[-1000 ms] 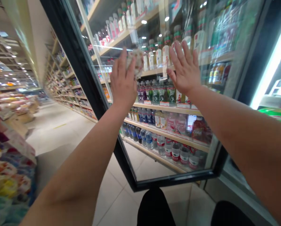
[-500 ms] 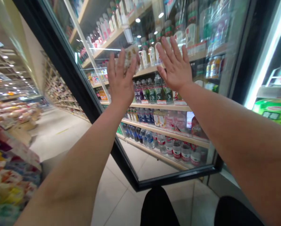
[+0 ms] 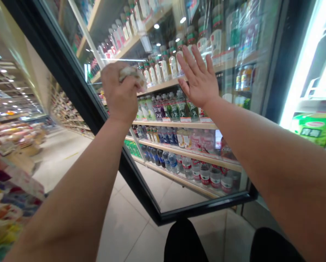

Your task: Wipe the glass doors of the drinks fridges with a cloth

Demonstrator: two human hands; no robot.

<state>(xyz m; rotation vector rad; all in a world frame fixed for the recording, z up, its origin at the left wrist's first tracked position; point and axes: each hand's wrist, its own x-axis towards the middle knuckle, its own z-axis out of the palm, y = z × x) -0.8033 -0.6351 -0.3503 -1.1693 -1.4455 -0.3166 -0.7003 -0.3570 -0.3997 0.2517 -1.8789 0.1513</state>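
Observation:
A glass door with a black frame stands swung out in front of me. My left hand grips a crumpled, pale patterned cloth against the left part of the pane, near the frame. Part of the cloth is hidden behind the fingers. Flat against the glass to the right rests my right hand, its fingers spread and nothing in it. Through the pane show shelves of bottles.
Rows of bottles fill wooden-edged shelves behind the glass. At the right is a lit cooler holding a green package. Packaged goods crowd the lower left beside a tiled aisle. My knees are just below the door.
My left hand has slid left and slightly down across the glass with the cloth, its fingers now curled round it. My right hand has stayed on the pane.

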